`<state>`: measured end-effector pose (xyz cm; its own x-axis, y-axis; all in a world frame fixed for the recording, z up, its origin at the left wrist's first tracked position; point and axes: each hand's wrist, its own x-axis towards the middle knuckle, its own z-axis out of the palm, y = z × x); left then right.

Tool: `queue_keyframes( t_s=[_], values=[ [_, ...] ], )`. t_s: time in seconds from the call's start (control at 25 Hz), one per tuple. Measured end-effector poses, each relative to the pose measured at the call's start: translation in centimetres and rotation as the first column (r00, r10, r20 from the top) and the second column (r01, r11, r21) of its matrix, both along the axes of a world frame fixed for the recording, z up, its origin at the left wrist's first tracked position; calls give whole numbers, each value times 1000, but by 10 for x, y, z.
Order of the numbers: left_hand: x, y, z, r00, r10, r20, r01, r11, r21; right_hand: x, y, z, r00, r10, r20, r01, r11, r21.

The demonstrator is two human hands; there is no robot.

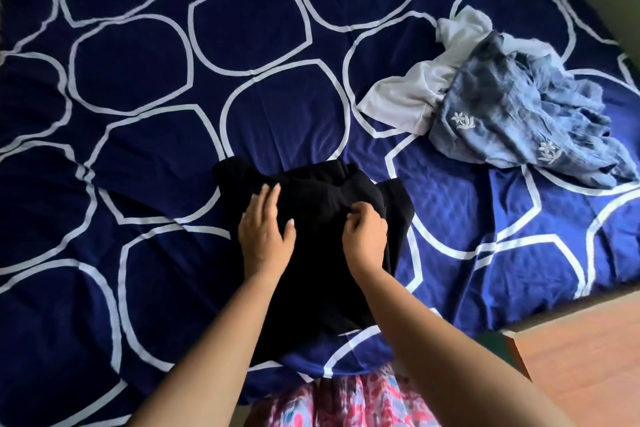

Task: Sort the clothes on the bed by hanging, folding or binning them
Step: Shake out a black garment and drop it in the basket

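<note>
I look down on a bed covered with a dark blue bedsheet with white ring pattern (138, 80). The black fabric garment (311, 274) lies on the near middle part of the bed, partly folded, with its near edge close to the near edge of the bed. My left hand (266, 229) rests flat on the left part of this garment, with the fingers straight and a little spread, so it presses the cloth and grips nothing. My right hand (365, 236) is just beside it on the right, also on the black cloth; its fingers are curled down and they pinch a small fold of the fabric. Both hands are near each other but not touching. At the far right of the bed, well apart from the hands, there is a crumpled white cloth garment (408, 97), and a crinkled blue-grey garment with white embroidered flowers (512, 121) lies partly over its right side. At the near right I see a light brown wooden floor (571, 357). At the near edge, between my arms, a pink patterned cloth (346, 402) is visible.
</note>
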<state>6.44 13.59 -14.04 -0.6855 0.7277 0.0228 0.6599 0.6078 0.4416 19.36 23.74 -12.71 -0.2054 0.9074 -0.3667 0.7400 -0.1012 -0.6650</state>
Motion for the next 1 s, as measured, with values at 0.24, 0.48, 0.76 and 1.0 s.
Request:
queue_keyframes(
  t_s=[0.24,0.48,0.76,1.0],
  values=[
    [43,57,21,946,-320,45,323,926,-195,40,-35,-8,972,113,207,-119,993,12],
    [45,62,15,816,-576,-42,504,746,-436,50,-31,-11,982,-179,-56,183,981,64],
    [13,4,13,818,-426,-387,400,904,-148,58,11,-15,978,-187,-93,146,930,-336],
    [42,-34,20,918,-111,-380,164,981,108,27,-7,-10,869,392,-301,-328,913,244]
  ],
)
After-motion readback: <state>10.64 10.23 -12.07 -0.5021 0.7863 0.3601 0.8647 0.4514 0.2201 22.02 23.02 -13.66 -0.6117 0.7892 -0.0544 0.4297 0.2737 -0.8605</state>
